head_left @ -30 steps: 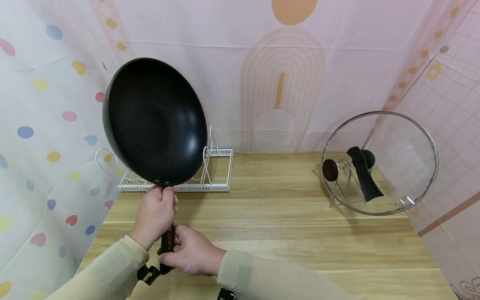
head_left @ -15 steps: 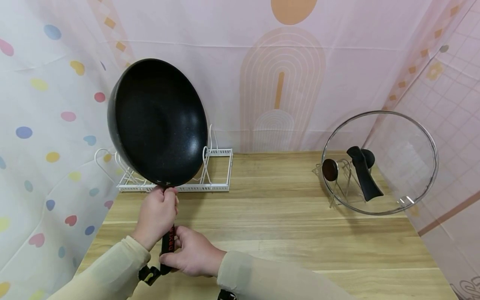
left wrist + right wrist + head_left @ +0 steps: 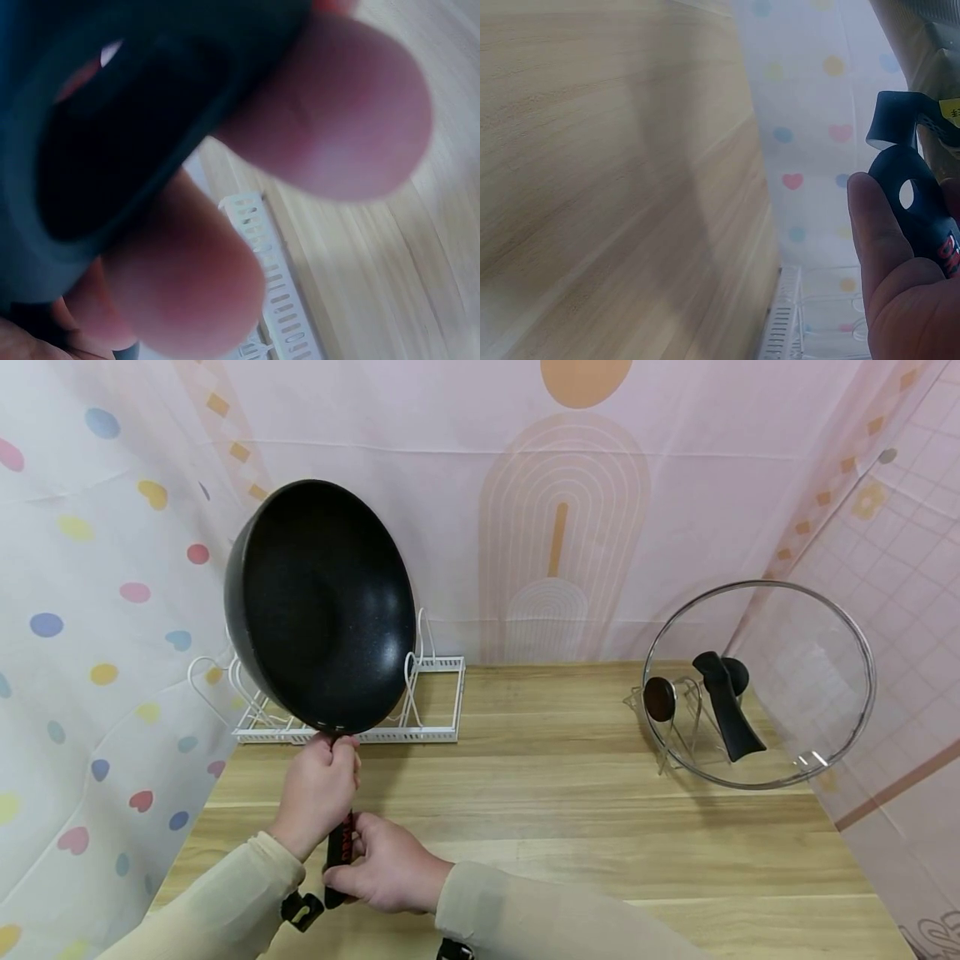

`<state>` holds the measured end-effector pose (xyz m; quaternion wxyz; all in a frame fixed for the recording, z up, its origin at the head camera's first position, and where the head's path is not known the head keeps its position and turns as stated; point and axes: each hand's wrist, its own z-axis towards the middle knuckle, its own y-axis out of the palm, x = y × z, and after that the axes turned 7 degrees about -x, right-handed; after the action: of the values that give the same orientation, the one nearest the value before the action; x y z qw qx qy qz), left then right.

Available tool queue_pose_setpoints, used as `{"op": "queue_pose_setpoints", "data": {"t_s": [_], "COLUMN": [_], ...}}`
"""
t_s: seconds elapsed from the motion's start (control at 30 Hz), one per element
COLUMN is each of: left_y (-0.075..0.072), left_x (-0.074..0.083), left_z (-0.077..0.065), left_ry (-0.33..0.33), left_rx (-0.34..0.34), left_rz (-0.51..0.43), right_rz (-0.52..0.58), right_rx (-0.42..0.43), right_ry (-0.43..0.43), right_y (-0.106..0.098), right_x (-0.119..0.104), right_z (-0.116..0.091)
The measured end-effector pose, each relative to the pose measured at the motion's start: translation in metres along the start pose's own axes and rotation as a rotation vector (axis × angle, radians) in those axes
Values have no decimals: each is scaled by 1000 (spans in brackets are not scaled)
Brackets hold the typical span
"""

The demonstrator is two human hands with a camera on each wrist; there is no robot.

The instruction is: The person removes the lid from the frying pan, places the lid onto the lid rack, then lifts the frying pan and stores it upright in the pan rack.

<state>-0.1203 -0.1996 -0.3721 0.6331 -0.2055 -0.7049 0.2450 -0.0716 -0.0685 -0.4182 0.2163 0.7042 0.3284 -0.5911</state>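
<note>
A deep black wok (image 3: 330, 610) stands tilted on its side over the white wire rack (image 3: 408, 735), its inside facing me and its handle toward me. My left hand (image 3: 317, 789) grips the handle close to the pan. Lower down, my right hand (image 3: 390, 864) holds the handle (image 3: 339, 852) near its end, thumb on one side. Red letters run along the handle. In the right wrist view the handle's end (image 3: 904, 187) shows an oval hole between thumb and fingers. Blurred left fingertips (image 3: 337, 112) fill much of the left wrist view beside the dark handle.
At the right, a large glass lid (image 3: 810, 693) with a black handle (image 3: 731, 710) leans in a small wire stand (image 3: 693, 727). A wooden table (image 3: 562, 827) carries both racks. Patterned curtains (image 3: 420, 410) hang behind and at both sides.
The wok has turned about its handle, showing more of its outer left wall. Both hands have shifted very slightly to the right and keep their hold on the handle.
</note>
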Motion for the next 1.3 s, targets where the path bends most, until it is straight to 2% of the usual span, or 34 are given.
{"op": "queue_pose_setpoints", "data": {"t_s": [0.47, 0.77, 1.3], "left_y": [6, 8, 12], "left_x": [-1, -2, -4], "left_z": [2, 2, 3], "left_ry": [-5, -17, -19], "left_rx": [-7, -18, -20], "left_rz": [7, -6, -14], "right_rz": [43, 6, 31], "right_rx": [1, -9, -8], "right_ry": [2, -7, -15], "right_y": [-1, -4, -5], "right_x": [4, 6, 10], "right_z": [0, -1, 0]}}
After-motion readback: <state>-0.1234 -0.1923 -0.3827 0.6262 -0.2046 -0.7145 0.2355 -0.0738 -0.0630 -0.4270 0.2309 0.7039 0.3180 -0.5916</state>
